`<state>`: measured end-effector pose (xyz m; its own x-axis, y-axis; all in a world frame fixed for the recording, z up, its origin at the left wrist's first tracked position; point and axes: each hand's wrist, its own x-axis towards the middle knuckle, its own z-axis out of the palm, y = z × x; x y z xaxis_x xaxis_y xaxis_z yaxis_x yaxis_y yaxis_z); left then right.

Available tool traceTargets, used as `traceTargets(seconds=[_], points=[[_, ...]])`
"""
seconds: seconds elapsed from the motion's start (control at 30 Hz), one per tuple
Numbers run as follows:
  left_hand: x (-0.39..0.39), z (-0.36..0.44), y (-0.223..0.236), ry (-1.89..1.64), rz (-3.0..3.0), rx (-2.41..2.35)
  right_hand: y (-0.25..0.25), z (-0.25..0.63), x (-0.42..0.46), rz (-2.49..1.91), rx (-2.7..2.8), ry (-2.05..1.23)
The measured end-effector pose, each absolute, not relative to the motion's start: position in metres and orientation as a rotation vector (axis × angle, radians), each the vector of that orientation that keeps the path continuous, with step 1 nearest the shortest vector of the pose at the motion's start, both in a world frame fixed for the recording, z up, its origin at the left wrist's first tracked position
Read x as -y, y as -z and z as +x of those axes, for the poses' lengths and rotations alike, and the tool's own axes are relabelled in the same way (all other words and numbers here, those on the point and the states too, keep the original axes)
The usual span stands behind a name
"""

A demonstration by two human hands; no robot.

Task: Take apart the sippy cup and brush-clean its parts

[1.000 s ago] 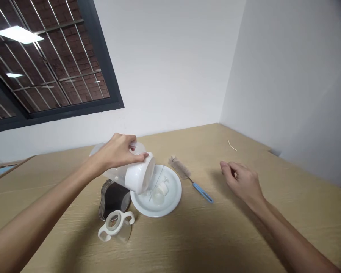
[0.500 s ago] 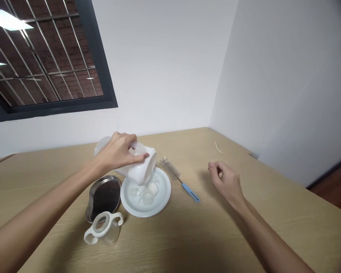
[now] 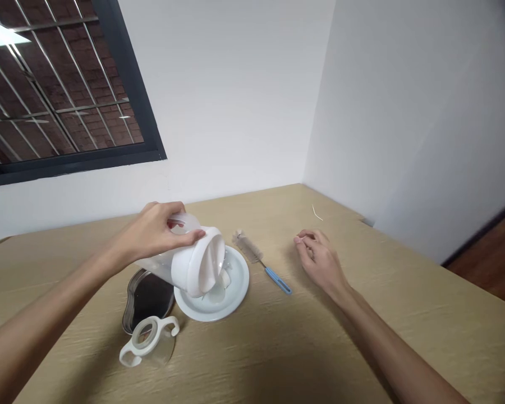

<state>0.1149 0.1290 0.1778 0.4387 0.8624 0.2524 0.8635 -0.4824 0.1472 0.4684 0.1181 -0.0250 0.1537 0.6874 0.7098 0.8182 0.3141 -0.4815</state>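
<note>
My left hand [image 3: 162,230] is closed round the handle of a translucent pitcher [image 3: 157,266] with a white collar. The pitcher is tipped on its side, its white mouth [image 3: 210,264] facing right and down over a pale plate [image 3: 238,292]. Small white and clear pieces [image 3: 219,292] lie on the plate, partly hidden by the pitcher. On the right, just above the table, my right hand [image 3: 320,261] has its fingers curled and pinched together; whether anything is between them cannot be made out.
Right of the plate lies a bottle brush [image 3: 248,247] with a blue handle [image 3: 278,280]. A dark kidney-shaped metal tray [image 3: 149,300] touches the plate's left side. Nearer me stands a clear baby bottle [image 3: 162,350] with white handles. A thin white strip [image 3: 316,213] lies near the wall.
The view has shifted slightly right. My left hand has turned the pitcher so that its mouth shows more, and lowered it a little. The fingers of my right hand have drawn closer together.
</note>
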Motion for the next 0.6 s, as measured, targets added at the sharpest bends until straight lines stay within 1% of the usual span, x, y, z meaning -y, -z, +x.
traceTargets(seconds=[0.17,0.33,0.47,0.6], points=[[-0.137,0.135,-0.176,0.404,-2.635,1.418,0.032,0.474,-0.121,-1.471,1.612,0.111],[-0.146,0.135,-0.179,0.365,-2.553,1.217,0.036,0.476,-0.124,-1.445,1.592,0.130],[-0.152,0.124,-0.179,0.294,-2.485,1.204,0.037,0.477,-0.127,-1.406,1.577,0.100],[-0.148,0.117,-0.180,0.231,-2.471,1.299,0.036,0.478,-0.126,-1.431,1.538,0.000]])
